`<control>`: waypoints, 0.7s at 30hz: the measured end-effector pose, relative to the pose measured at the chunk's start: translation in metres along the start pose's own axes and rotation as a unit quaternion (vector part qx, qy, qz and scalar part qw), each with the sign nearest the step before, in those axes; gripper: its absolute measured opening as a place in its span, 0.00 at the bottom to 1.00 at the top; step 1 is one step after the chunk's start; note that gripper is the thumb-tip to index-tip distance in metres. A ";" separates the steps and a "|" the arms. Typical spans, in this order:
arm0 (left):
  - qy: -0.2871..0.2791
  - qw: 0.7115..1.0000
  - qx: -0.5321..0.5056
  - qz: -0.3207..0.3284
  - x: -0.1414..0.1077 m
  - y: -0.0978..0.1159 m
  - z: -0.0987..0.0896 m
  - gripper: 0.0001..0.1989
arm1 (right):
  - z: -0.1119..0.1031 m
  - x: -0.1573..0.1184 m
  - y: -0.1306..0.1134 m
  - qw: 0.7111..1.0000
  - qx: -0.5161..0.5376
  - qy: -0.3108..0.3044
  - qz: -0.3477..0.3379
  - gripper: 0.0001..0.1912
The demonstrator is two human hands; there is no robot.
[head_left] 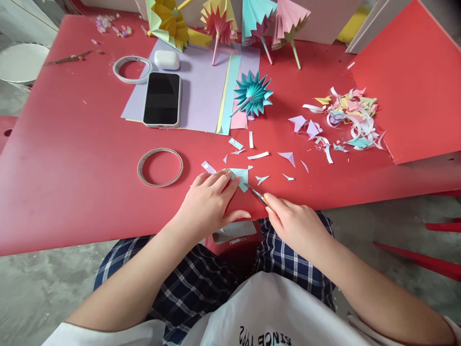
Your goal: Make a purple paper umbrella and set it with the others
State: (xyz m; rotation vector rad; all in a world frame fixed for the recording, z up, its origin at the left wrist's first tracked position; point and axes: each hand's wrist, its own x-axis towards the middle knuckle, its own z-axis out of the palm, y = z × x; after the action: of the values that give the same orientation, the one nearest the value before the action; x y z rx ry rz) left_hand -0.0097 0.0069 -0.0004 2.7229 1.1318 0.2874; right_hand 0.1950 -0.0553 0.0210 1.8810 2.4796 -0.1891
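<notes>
In the head view, I have the left hand (pixel 209 204) open and flat, fingertips pinning a light-blue paper piece (pixel 242 179) near the edge of the red desk (pixel 90 158). My right hand (pixel 297 223) is closed around what looks like a craft knife (pixel 260 196), its tip at the paper. I judge this a trimming cut, calling for steady pressure and fingertips clear of the blade.
</notes>
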 end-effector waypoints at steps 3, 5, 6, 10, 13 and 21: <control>-0.006 1.000 0.003 -0.001 0.000 0.000 0.000 0.37 | 0.000 -0.003 0.000 1.000 0.001 0.009 -0.002 0.15; -0.005 1.000 0.004 -0.001 0.000 0.000 0.000 0.37 | 0.001 -0.005 0.000 1.000 -0.001 0.016 -0.001 0.15; -0.004 1.000 0.005 -0.001 0.000 0.000 0.001 0.37 | 0.001 -0.006 0.001 1.000 -0.001 0.018 -0.001 0.15; 0.002 1.000 0.006 0.001 -0.001 0.000 0.001 0.36 | 0.000 -0.009 0.002 1.000 -0.006 0.022 -0.007 0.14; 0.002 1.000 0.008 -0.001 0.000 0.000 0.001 0.36 | -0.002 -0.011 0.003 1.000 -0.007 0.024 -0.012 0.14; -0.005 1.000 0.029 -0.004 -0.005 0.003 0.004 0.40 | 0.002 -0.018 0.007 1.000 0.014 0.007 0.006 0.15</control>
State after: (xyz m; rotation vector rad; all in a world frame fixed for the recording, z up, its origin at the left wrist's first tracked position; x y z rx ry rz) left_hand -0.0101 0.0007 -0.0045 2.7667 1.1662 0.2425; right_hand 0.2064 -0.0713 0.0202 1.9130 2.4881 -0.2105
